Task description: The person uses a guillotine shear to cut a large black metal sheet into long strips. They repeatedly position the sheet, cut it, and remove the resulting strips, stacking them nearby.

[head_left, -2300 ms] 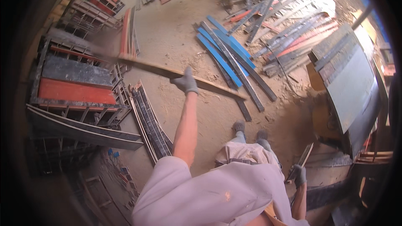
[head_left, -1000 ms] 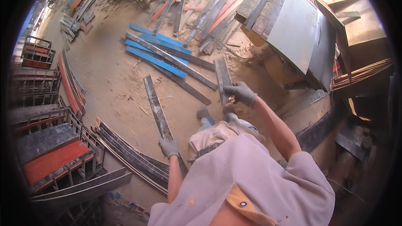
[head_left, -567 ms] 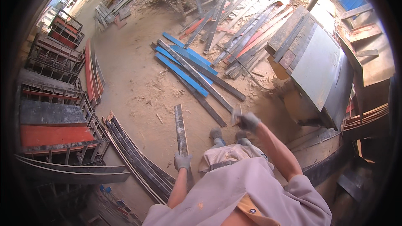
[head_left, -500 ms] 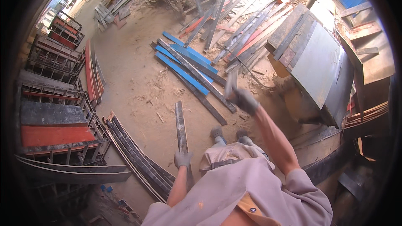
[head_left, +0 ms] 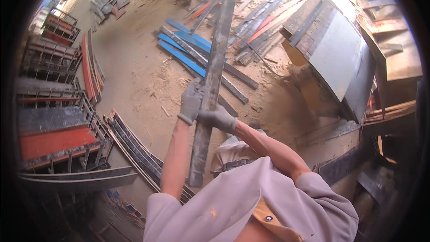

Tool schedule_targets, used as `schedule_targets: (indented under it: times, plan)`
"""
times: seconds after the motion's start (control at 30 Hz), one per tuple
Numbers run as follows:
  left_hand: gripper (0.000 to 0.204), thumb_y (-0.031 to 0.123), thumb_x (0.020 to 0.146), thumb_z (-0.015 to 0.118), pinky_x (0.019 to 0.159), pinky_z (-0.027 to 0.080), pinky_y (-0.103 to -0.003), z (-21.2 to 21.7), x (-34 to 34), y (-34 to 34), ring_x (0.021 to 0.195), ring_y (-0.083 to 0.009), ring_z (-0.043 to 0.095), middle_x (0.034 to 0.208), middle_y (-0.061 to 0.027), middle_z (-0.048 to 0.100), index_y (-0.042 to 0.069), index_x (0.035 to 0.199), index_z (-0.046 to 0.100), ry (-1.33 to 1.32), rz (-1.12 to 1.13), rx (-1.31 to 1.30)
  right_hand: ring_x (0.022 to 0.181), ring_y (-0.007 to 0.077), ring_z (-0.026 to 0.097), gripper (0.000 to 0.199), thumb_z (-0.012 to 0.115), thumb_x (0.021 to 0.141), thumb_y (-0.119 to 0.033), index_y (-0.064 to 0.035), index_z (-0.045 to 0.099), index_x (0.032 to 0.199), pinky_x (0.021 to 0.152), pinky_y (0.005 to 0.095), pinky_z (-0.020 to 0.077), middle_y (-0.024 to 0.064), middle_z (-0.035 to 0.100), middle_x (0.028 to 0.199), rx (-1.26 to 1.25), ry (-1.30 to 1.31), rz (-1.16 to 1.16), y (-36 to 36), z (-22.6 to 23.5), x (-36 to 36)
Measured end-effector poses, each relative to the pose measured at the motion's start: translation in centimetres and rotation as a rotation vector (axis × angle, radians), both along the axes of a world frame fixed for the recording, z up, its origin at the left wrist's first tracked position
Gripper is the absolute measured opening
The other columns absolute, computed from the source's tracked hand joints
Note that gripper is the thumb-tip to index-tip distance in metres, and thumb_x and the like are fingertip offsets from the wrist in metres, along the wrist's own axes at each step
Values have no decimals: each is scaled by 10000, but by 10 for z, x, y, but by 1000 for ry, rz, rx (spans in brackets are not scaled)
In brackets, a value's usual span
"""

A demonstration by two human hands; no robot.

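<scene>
A long grey-black wooden plank (head_left: 215, 66) stands up before me, its top end blurred and its lower end near my waist. My left hand (head_left: 192, 100), in a grey glove, is closed on the plank's left edge. Lower down, my right hand (head_left: 218, 118), gloved too, grips it from the right, with the fingers partly hidden. Behind the plank, several blue and black boards (head_left: 182, 58) lie across one another on the sandy ground.
Loose strips of wood (head_left: 264, 22) lie scattered farther back. A work table with a grey sheet top (head_left: 336, 54) stands at right. Stacked red and black panels (head_left: 56, 141) line the left side, with long curved strips (head_left: 134, 141) on the ground beside them.
My right hand has come in from the right and now holds the plank near my left hand. My left hand has risen, and the plank reaches higher in the view.
</scene>
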State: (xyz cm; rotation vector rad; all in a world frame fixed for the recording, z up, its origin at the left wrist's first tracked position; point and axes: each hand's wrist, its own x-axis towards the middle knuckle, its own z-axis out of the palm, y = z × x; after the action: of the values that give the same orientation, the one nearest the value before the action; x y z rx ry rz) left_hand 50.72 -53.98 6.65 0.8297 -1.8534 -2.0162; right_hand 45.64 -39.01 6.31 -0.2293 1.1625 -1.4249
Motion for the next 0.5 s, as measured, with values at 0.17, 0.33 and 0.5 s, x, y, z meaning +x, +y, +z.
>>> schedule_targets:
  times: [0.17, 0.33, 0.5]
  plan:
    - [677, 370, 899, 705, 856, 518, -319, 37, 82, 9, 1079, -212, 607, 1239, -194, 582, -24, 1377, 431, -416, -340, -164, 766, 157, 677, 350, 791, 821, -278, -39, 649, 1032, 651, 323, 578, 71, 698, 901, -58, 13, -334, -8, 0, -60]
    - [406, 396, 884, 723, 569, 492, -298, 61, 156, 38, 681, -146, 643, 735, -74, 661, 1, 959, 663, -567, -374, 165, 764, 170, 639, 321, 677, 920, -283, -10, 609, 1074, 684, 305, 553, 67, 661, 891, -184, -233, -450, 0, -15, -94]
    - [371, 360, 875, 736, 463, 448, -325, 61, 161, 78, 493, -172, 606, 549, -47, 581, 25, 782, 605, -422, -170, -275, 729, 181, 591, 368, 526, 1003, -419, -64, 590, 1074, 702, 352, 529, 47, 615, 834, -111, -400, -619, -6, -30, -81]
